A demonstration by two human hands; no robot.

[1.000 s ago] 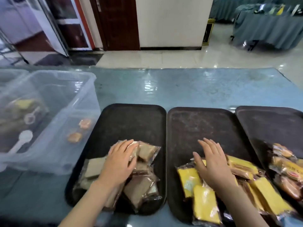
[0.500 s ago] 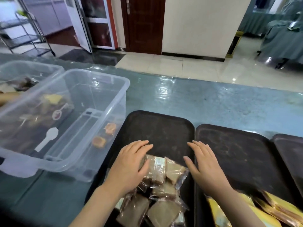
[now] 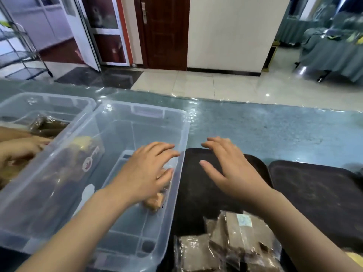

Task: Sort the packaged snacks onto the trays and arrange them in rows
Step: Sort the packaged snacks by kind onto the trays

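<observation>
My left hand (image 3: 145, 173) reaches inside a clear plastic bin (image 3: 137, 108) with fingers spread, just above an orange-brown snack packet (image 3: 154, 202) on the bin floor. Whether it touches the packet is unclear. My right hand (image 3: 231, 169) hovers flat and empty over the far end of a black tray (image 3: 196, 193). Several brown snack packets (image 3: 235, 242) lie in a loose heap at that tray's near end. A second black tray (image 3: 314, 193) sits to the right, and a yellow packet (image 3: 355, 258) peeks in at the bottom right corner.
A second clear bin (image 3: 49, 99) with brown packets stands at the far left, and another person's hands (image 3: 19, 148) work in it. A yellow packet (image 3: 84, 142) and more snacks lie in the left part of my bin. Blue table surface stretches beyond the trays.
My view has swung left. My left hand left the brown packets and went into the clear bin. My right hand moved off the yellow packets to over the left tray.
</observation>
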